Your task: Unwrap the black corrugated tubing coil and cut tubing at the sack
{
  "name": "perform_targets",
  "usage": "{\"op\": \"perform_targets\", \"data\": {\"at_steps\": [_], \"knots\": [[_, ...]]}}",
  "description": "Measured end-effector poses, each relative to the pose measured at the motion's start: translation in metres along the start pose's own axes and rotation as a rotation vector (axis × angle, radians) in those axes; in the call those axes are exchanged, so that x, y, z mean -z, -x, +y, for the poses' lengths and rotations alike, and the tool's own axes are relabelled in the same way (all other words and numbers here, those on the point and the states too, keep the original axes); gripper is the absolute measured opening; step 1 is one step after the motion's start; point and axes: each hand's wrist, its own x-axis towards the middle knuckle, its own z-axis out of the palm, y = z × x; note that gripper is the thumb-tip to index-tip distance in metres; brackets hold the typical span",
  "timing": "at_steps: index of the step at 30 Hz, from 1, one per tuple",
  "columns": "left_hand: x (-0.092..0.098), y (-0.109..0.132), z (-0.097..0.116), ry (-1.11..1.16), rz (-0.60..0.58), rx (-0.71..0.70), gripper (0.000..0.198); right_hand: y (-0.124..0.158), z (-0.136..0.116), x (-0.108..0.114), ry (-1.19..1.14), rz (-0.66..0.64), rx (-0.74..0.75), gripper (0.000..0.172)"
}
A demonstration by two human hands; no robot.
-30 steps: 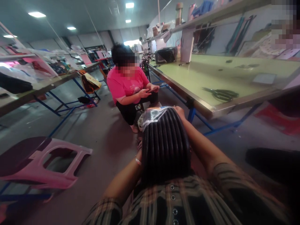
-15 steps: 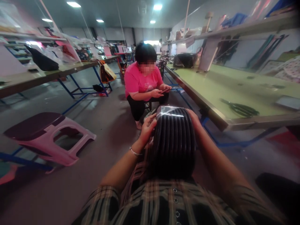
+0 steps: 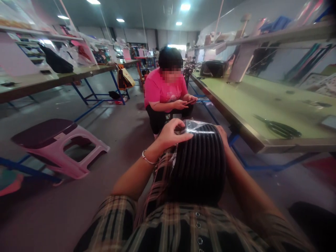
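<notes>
A bundle of black ribbed tubes (image 3: 199, 164) lies lengthwise on my lap, its far end wrapped in clear plastic (image 3: 195, 125). My left hand (image 3: 170, 134) sits on top of the far end, fingers pinched on the plastic wrap. My right hand (image 3: 222, 134) is against the right side of the bundle's far end; most of its fingers are hidden behind the tubes, curled round it. A thin bracelet is on my left wrist.
A person in a pink shirt (image 3: 165, 91) squats just beyond the bundle, looking at a phone. A long green table (image 3: 252, 105) with black scissors (image 3: 280, 128) runs along the right. A pink stool (image 3: 55, 143) lies tipped at left. Worktables with blue legs (image 3: 86, 94) line the left.
My left hand has come up from beside the bundle onto its top and pinched the plastic wrap. My view has swung left; the bundle has stayed on my lap.
</notes>
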Motion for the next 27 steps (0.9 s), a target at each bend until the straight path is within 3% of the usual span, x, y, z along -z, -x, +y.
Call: {"op": "perform_targets", "data": {"at_steps": [6, 13, 16, 23, 27], "knots": [[0.007, -0.028, 0.031, -0.377, -0.208, -0.079, 0.024, 0.003, -0.003, -0.006, -0.038, 0.035, -0.034, 0.044], [0.006, -0.043, 0.021, -0.643, -0.280, -0.153, 0.026, 0.009, -0.005, -0.009, -0.023, -0.013, -0.001, 0.044], [0.008, -0.047, 0.006, -0.606, -0.238, -0.115, 0.027, 0.011, -0.006, -0.009, -0.035, 0.001, -0.008, 0.041], [-0.003, -0.070, -0.052, -0.374, -0.102, 0.097, 0.024, 0.007, -0.001, -0.010, -0.016, 0.039, -0.062, 0.038], [-0.009, -0.068, -0.060, -0.186, -0.050, 0.142, 0.027, -0.005, 0.010, -0.004, 0.035, 0.021, -0.024, 0.039]]}}
